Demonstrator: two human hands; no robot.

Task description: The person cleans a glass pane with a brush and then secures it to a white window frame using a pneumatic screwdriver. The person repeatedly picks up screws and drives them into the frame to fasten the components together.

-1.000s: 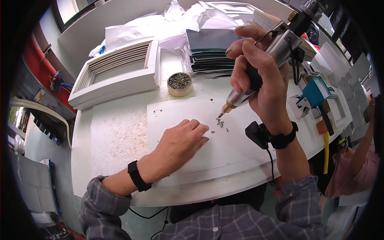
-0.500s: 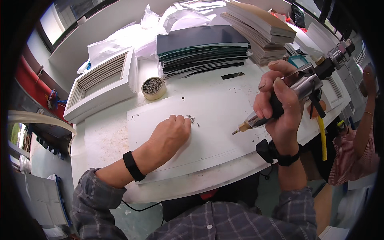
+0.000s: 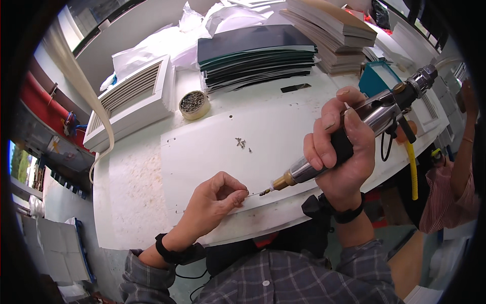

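OK, driver [image 3: 304, 173] sits by the front edge of the board [image 3: 202, 159], right hand [image 3: 349, 157] fingers wrapped round its dark grip [image 3: 342, 146]. Left hand [image 3: 207, 205] thumb and forefinger pinched together near the bit [image 3: 265, 192], same edge; can't tell if they hold anything. Loose screws [image 3: 240, 143] mid-board. Driver looks rigid, fairly heavy: hold by grip. Screws probably light, fiddly: pinch by shank.

Whether your left hand [image 3: 212, 201] pinches anything is too small to tell; your right hand [image 3: 350, 159] partly hides its power screwdriver [image 3: 305, 171].
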